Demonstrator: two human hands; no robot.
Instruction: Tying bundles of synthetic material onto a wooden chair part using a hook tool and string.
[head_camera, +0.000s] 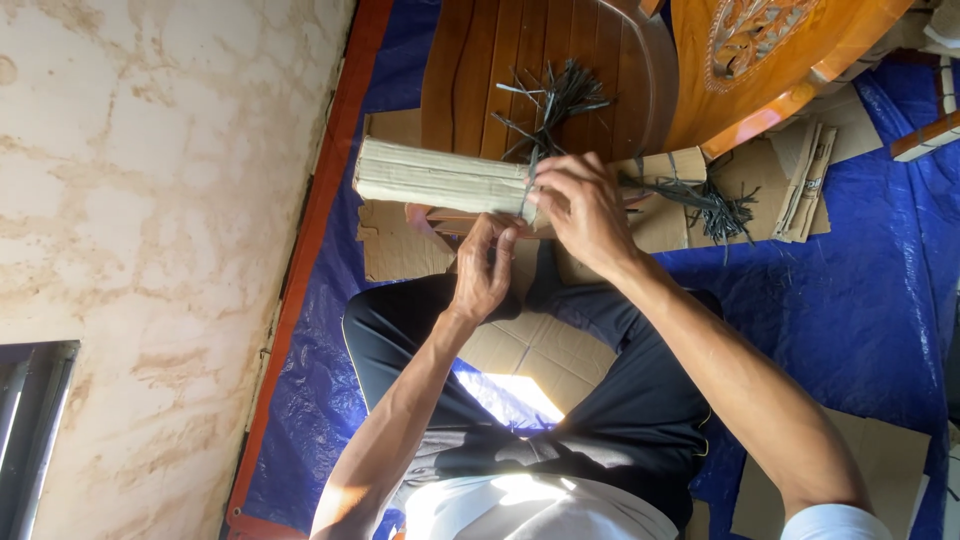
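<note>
A thick stack of flat cardboard pieces is held crosswise in front of me, above my lap. My right hand grips the stack's middle from the top, fingers on a dark strap that runs around it. My left hand is just beneath, fingers pinched on the strap's lower end. A bunch of loose dark straps lies on the wooden seat beyond the stack. A second bunch lies on cardboard to the right.
A wooden chair and a carved wooden piece stand close ahead. Cardboard sheets lie on a blue tarp. A folded cardboard bundle rests at the right. A pale stained wall fills the left.
</note>
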